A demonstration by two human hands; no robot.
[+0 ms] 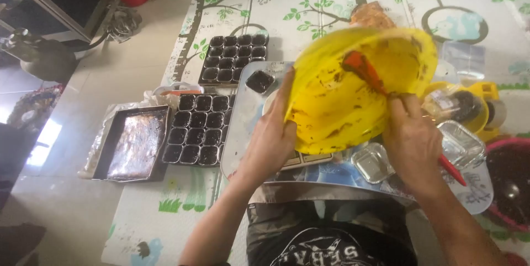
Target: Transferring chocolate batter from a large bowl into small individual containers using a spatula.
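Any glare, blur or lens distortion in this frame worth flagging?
Head view: daylight glare on the floor at left and sheen on the dark tray; the yellow bowl is soft with motion blur, as is the spatula in the right hand; left hand sharper; wide-angle bending toward the edges.

head cam | worn, looks steeply down and forward | close over hands (337, 139) and floor mat (309, 1) | single view

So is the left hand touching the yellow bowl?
Touching. The head view shows the left hand gripping the rim of the tilted yellow bowl, fingers curled over its edge, with no gap.
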